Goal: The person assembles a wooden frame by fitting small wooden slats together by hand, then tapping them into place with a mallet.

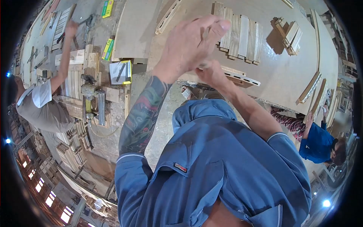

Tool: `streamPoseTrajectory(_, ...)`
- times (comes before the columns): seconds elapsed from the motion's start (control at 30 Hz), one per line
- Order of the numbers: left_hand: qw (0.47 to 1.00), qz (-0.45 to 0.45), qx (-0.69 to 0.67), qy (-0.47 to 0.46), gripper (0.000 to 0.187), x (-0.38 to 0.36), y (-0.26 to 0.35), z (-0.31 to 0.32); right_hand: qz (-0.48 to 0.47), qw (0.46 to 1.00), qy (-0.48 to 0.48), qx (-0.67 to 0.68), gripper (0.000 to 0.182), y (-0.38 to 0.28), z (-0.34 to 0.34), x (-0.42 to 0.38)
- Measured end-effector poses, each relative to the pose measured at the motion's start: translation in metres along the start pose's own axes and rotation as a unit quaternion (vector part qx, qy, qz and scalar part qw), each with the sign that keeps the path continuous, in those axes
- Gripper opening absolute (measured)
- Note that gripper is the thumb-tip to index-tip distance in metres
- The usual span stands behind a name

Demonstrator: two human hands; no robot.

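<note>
My left hand (193, 45), at the end of a tattooed forearm, is raised over the worktable (280, 79), with its fingers curled in and slightly blurred. Just below it, my right hand (211, 72) is closed, its fingertips close to the left palm. Whatever is between the fingers is hidden or too small to name. A slotted wooden strip (242, 77) lies at the table's near edge, beside my right hand. Beyond my hands, a row of wooden slats (242, 36) lies side by side on the table.
A small stack of wooden pieces (290, 37) sits farther right. Long strips (309, 87) lie near the right edge, where a person in blue (317, 145) works. To the left, another person (43, 102) reaches over a bench with a clamp-like tool (90, 92) and green-yellow boxes (108, 49).
</note>
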State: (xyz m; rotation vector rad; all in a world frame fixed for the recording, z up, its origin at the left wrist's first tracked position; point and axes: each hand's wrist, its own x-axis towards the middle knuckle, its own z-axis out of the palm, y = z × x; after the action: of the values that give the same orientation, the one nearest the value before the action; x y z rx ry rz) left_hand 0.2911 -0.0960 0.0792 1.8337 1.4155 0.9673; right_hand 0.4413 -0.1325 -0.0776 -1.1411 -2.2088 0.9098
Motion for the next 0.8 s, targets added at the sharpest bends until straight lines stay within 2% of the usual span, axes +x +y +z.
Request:
streamPoseTrajectory(0.07, 1.0, -0.001, -0.018, -0.024, 0.065, 0.002, -0.007, 0.002, 0.017, 1.0, 0.001, 0.001, 0.025, 0.003, 0.007, -0.001)
streamPoseTrajectory(0.13, 0.994, 0.087, 0.068, 0.012, 0.062, 0.001, -0.022, 0.015, -0.008, 0.999, 0.049, 0.0, 0.029, 0.019, 0.018, -0.004)
streamPoseTrajectory(0.17, 0.994, 0.091, 0.063, 0.013, 0.062, 0.003, -0.018, 0.017, -0.007, 0.999, 0.051, -0.007, 0.029, 0.028, 0.015, -0.004)
streamPoseTrajectory(0.23, 0.971, 0.033, 0.224, -0.082, 0.057, -0.001, -0.005, 0.014, 0.004, 0.999, -0.04, 0.015, 0.033, 0.043, 0.008, -0.003)
streamPoseTrajectory(0.3, 0.968, 0.037, 0.237, -0.079, 0.055, -0.003, -0.002, 0.014, 0.04, 0.993, -0.111, 0.025, 0.041, 0.056, -0.022, 0.01)
streamPoseTrajectory(0.37, 0.965, 0.037, 0.251, -0.068, 0.053, 0.0, -0.001, 0.014, 0.175, 0.958, -0.088, -0.212, 0.054, 0.077, -0.044, 0.051)
streamPoseTrajectory(0.4, 0.963, 0.026, 0.257, -0.073, 0.053, 0.0, 0.001, 0.014, 0.176, 0.958, -0.084, -0.212, 0.054, 0.097, -0.032, 0.065)
streamPoseTrajectory(0.47, 0.96, 0.019, 0.267, -0.081, 0.054, -0.001, 0.003, 0.014, 0.145, 0.914, 0.133, -0.356, 0.061, 0.137, 0.027, 0.076)
streamPoseTrajectory(0.5, 0.96, 0.017, 0.266, -0.086, 0.055, 0.0, 0.002, 0.014, 0.148, 0.913, 0.139, -0.354, 0.061, 0.141, 0.047, 0.077)
streamPoseTrajectory(0.57, 0.959, 0.014, 0.267, -0.089, 0.055, 0.0, 0.003, 0.014, 0.028, 0.929, 0.104, -0.354, 0.066, 0.134, 0.07, 0.078)
streamPoseTrajectory(0.6, 0.962, 0.01, 0.256, -0.091, 0.056, 0.0, 0.004, 0.014, 0.028, 0.929, 0.104, -0.353, 0.066, 0.13, 0.07, 0.075)
streamPoseTrajectory(0.67, 0.966, 0.004, 0.243, -0.09, 0.057, 0.0, 0.005, 0.013, 0.118, 0.949, 0.12, -0.265, 0.064, 0.122, 0.06, 0.07)
streamPoseTrajectory(0.7, 0.966, -0.003, 0.24, -0.095, 0.057, 0.0, 0.005, 0.012, 0.194, 0.96, 0.044, -0.198, 0.056, 0.127, 0.046, 0.068)
streamPoseTrajectory(0.73, 0.966, -0.01, 0.237, -0.1, 0.057, -0.001, 0.003, 0.012, 0.192, 0.96, 0.041, -0.199, 0.056, 0.116, 0.023, 0.06)
streamPoseTrajectory(0.8, 0.968, -0.001, 0.238, -0.085, 0.057, -0.004, -0.002, 0.015, 0.231, 0.972, -0.013, 0.038, 0.044, 0.076, -0.027, 0.043)
